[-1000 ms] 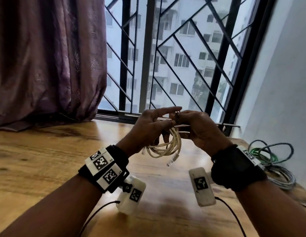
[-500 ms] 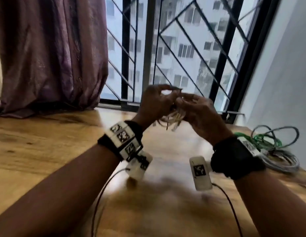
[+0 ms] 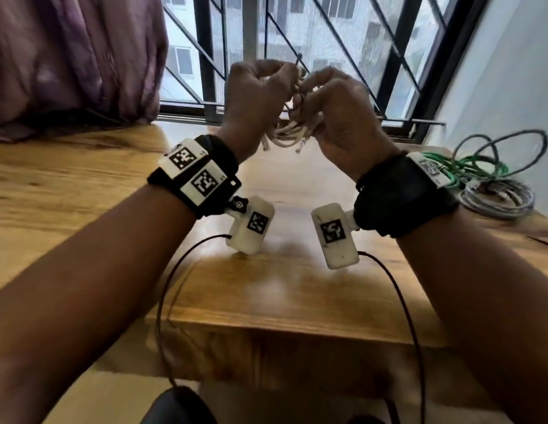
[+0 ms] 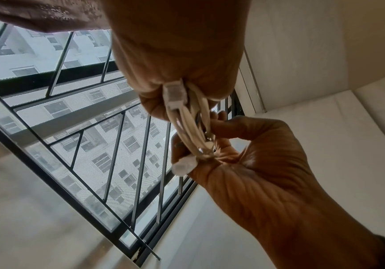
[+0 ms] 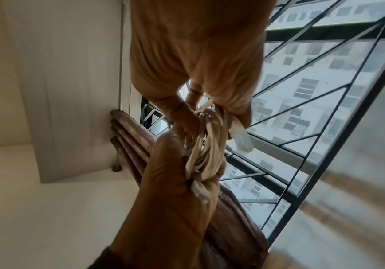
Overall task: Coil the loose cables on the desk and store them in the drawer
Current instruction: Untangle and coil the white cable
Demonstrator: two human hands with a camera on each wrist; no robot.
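Note:
A coiled white cable (image 3: 289,134) with clear plugs hangs between both raised hands, above the wooden desk (image 3: 83,185). My left hand (image 3: 277,79) grips the left side of the bundle with curled fingers. My right hand (image 3: 312,87) grips the right side. In the left wrist view the left hand (image 4: 163,102) clamps the cable's loops (image 4: 192,125) and one plug, while the right hand (image 4: 210,145) pinches their far end. In the right wrist view the right hand (image 5: 210,109) and left hand (image 5: 194,174) hold the same strands (image 5: 210,149).
A loose green cable (image 3: 468,166) and a grey coiled cable (image 3: 496,201) lie at the desk's right end by the white wall. A purple curtain (image 3: 67,56) hangs at the left and a barred window (image 3: 328,32) behind. Thin black wrist-camera leads (image 3: 168,286) trail over the desk's front edge.
Both hands have risen and closed together on the white coil, and the left forefinger, straight a second ago, is now curled. The head view has tilted down, showing the desk's front edge.

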